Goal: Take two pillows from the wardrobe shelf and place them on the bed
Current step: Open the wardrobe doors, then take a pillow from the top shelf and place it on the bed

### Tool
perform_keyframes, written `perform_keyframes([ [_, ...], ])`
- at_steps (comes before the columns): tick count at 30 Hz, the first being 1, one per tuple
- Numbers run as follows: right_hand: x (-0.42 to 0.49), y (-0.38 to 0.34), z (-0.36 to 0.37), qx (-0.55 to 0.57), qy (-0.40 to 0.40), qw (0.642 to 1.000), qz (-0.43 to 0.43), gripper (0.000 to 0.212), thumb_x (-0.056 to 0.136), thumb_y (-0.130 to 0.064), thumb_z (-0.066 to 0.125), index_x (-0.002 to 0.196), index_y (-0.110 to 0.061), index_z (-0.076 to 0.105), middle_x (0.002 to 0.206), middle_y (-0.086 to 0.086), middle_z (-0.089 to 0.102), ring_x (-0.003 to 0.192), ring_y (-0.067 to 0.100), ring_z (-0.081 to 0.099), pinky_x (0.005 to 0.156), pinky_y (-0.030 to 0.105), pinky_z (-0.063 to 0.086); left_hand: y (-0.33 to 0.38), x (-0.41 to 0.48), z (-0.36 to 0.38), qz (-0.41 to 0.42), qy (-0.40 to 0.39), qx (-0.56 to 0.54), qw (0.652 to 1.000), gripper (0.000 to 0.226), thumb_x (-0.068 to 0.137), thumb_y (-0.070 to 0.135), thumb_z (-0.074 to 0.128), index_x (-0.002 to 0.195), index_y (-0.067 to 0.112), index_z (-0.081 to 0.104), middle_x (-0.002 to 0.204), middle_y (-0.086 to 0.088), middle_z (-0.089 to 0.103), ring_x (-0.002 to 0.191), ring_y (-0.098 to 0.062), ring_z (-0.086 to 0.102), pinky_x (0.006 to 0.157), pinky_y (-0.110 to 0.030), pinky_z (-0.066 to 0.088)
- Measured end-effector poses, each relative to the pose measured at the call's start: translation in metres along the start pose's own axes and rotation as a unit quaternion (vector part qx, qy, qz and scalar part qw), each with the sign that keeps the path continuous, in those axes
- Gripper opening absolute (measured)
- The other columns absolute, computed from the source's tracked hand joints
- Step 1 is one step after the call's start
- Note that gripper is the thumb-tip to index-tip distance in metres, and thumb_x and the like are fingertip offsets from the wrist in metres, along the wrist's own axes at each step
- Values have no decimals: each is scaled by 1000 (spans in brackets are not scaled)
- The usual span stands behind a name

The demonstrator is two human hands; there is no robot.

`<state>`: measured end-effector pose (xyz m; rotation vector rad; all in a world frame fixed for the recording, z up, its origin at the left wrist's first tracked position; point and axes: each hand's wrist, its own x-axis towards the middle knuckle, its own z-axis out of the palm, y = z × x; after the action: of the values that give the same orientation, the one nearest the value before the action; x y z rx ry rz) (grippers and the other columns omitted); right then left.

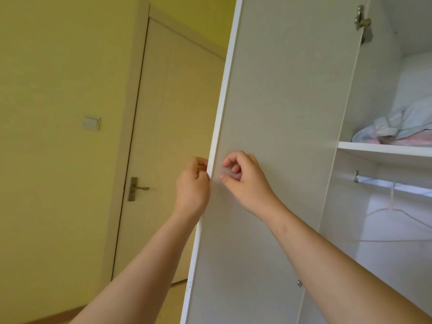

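The white wardrobe door stands swung open in front of me. My left hand grips its outer edge, fingers wrapped behind it. My right hand rests against the door's inner face with curled fingers and holds nothing. Inside the wardrobe at the right, a shelf carries soft light-blue and pink bedding, cut off by the frame edge. I cannot tell which parts of it are pillows. The bed is out of view.
Below the shelf runs a metal hanging rail with a thin wire hanger. A hinge sits at the door's top. To the left are a closed room door with a lever handle and a wall switch.
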<state>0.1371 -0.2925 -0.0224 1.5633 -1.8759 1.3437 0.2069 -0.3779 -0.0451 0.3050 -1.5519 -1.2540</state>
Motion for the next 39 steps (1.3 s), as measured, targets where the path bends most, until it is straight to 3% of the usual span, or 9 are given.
perform_keyframes([
  [4,-6,-5,-10,27,13,999,22,25,85,-3,58,83,-26,51,93,-2,47,67,0,45,66,1,38,18,-6,3,136,82,76,984,27,86,-3,40,106,11,54,99,2,53,95,-17,53,79,-25,39],
  [8,-8,-4,-39,1,53,997,54,23,87,-3,53,85,-26,54,98,0,54,60,0,47,57,4,37,34,-11,10,252,108,149,950,29,81,1,50,109,7,56,105,-7,53,99,-22,53,80,-26,41],
  [11,-12,-6,-71,-37,74,994,68,19,88,-6,53,89,-24,55,101,1,56,61,3,47,61,12,38,50,-19,27,355,69,203,910,28,81,11,44,104,6,59,107,-12,59,88,-24,60,71,-28,48],
  [15,-24,-5,-119,-117,85,987,63,25,89,-3,49,91,-27,54,104,0,53,63,5,47,55,5,38,68,-32,68,340,-34,195,920,26,87,5,45,109,9,57,116,-7,57,89,-24,64,74,-43,54],
  [20,-53,-2,-192,-214,117,966,83,25,88,-3,50,94,-27,53,102,-1,51,68,7,48,68,15,40,92,-47,133,339,-141,173,914,29,87,5,45,113,10,55,121,-9,56,98,-31,61,82,-43,50],
  [25,-85,-6,-275,-314,153,928,129,23,86,-2,52,97,-22,56,100,-1,47,70,3,43,63,15,35,123,-69,204,345,-219,129,903,29,83,3,47,110,10,56,115,-13,56,100,-35,58,84,-43,47],
  [33,-136,-27,-379,-433,178,861,199,19,91,-6,45,98,-22,54,101,-2,45,65,3,42,57,8,34,167,-102,294,402,-306,67,860,31,85,11,52,116,14,53,124,-4,53,113,-23,51,87,-31,41],
  [36,-155,-30,-404,-482,179,830,214,21,90,-7,48,105,-19,56,102,-3,46,68,6,43,61,22,32,171,-108,321,432,-312,78,842,32,86,14,52,118,15,53,128,-3,53,119,-23,46,93,-32,39],
  [39,-166,-34,-426,-520,178,803,232,21,88,-8,51,106,-18,57,101,-3,46,77,15,45,72,24,32,179,-109,346,428,-316,71,844,31,88,17,51,119,14,52,128,-6,53,119,-25,46,96,-35,40],
])
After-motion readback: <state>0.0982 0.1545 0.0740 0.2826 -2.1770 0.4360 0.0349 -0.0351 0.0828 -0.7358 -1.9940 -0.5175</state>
